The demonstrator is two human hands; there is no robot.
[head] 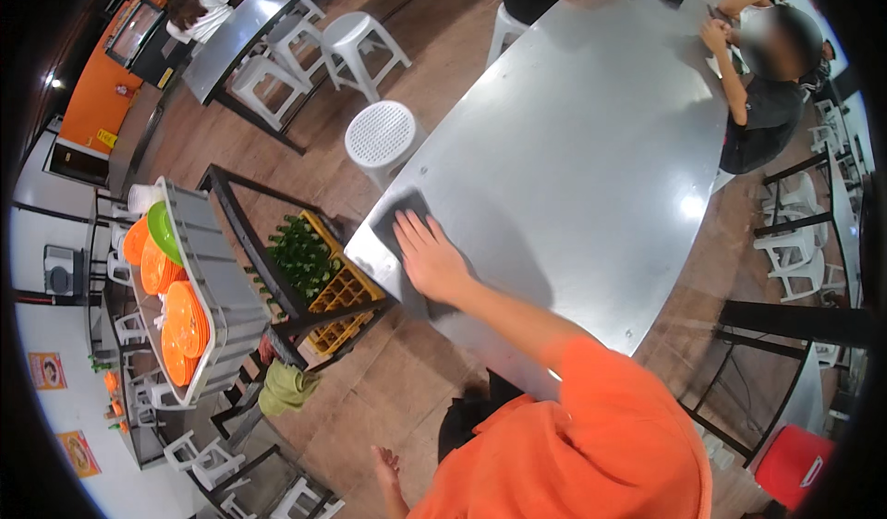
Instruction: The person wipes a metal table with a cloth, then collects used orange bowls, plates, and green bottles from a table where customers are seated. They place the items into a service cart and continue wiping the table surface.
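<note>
My right hand (435, 259) lies flat, palm down, near the left corner of a long stainless-steel table (575, 165). Under its fingers is a dark grey cloth (389, 222), pressed against the metal; the palm hides part of it. My left hand (388, 465) hangs low beside my body over the tiled floor, with fingers apart and nothing seen in it. An orange sleeve covers my right upper arm.
On the left, a black-framed cart (258, 259) carries a grey tub (225, 297) of orange plates (186, 321), a green plate (164, 231), bottle crates (346, 307) and a green cloth (285, 387). A white stool (382, 134) touches the table's side. People sit along the far end.
</note>
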